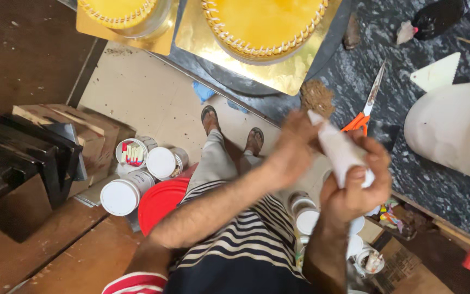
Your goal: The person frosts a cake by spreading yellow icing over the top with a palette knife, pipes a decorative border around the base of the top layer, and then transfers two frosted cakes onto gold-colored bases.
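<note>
White paper piping cone (339, 151), tilted, tip up-left, gripped by both hands.

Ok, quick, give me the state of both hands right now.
Left hand: blurred, fingers on the top of the white paper cone; grip cannot be told.
Right hand: closed around the lower part of the white paper cone.

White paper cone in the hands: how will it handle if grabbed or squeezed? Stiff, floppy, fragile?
The white paper cone is probably soft-walled: the right hand wraps its wide end and the left hand pinches near the tip, so a hard squeeze would likely crease it. It looks light for its size. Tapered and smooth, it may slide out of a loose hold and roll in an arc if laid down.
</note>
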